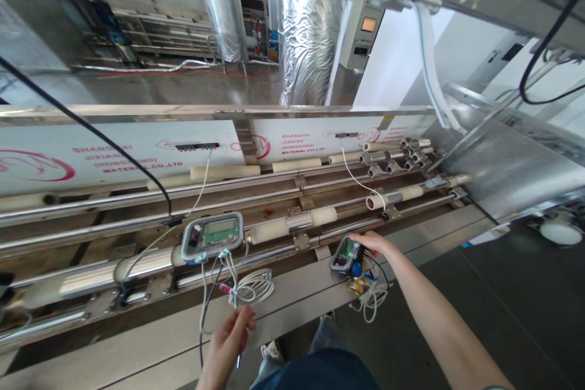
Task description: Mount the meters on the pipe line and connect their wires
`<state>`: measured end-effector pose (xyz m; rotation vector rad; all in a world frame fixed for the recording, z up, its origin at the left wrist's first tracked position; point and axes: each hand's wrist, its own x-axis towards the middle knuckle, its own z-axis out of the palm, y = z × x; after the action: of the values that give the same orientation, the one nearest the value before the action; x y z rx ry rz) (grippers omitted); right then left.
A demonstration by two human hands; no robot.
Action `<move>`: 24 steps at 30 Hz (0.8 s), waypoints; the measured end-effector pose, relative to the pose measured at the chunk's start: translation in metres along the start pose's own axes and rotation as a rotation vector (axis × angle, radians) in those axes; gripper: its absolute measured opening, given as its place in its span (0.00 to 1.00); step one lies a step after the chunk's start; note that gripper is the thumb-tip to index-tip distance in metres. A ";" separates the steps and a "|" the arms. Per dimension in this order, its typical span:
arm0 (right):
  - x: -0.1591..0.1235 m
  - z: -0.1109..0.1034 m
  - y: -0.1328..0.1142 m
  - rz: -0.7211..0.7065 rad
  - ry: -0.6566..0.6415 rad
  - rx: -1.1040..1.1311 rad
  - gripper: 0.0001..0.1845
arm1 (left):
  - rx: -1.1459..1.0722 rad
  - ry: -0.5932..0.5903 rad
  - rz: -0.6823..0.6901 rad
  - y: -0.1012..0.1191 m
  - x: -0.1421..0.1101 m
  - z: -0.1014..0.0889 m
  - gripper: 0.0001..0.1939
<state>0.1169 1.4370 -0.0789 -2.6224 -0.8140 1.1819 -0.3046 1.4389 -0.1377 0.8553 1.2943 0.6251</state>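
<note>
My right hand (373,243) grips the far right side of a small clear-lidded electronics box (342,255) above the metal ledge. A blue round part, a brass fitting (358,284) and a coil of pale cable (372,304) hang from that box. My left hand (232,334) is closed near the ledge's front edge; a thin shiny tip (238,361) shows below it, its kind unclear. Just beyond this hand lies a bundle of white cable (253,286) with a pink tag. It leads up to a larger electronics box (212,236) with a small screen and green board, resting on the rails.
Metal rails (269,190) run lengthwise with pale rollers (274,230) along them. A printed white panel (292,139) backs the rails, carrying two black connector strips. A black cable (91,134) slants across the left. Steel housing (516,152) stands at right.
</note>
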 end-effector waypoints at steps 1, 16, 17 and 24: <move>0.003 0.001 0.000 -0.017 -0.016 0.009 0.29 | 0.001 -0.106 0.011 -0.002 -0.003 0.026 0.33; 0.015 -0.038 0.071 -0.257 -0.382 0.410 0.26 | -0.712 -0.298 -0.600 0.015 -0.016 0.321 0.29; 0.017 -0.043 0.071 -0.293 -0.383 0.441 0.26 | -0.692 -0.263 -0.574 0.021 -0.014 0.326 0.30; 0.040 -0.078 0.047 -0.458 -0.449 0.935 0.24 | -0.458 -0.117 -0.071 0.075 0.015 0.355 0.28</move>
<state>0.2154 1.4251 -0.0679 -1.3704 -0.6358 1.5189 0.0514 1.4254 -0.0654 0.4596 1.0151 0.7651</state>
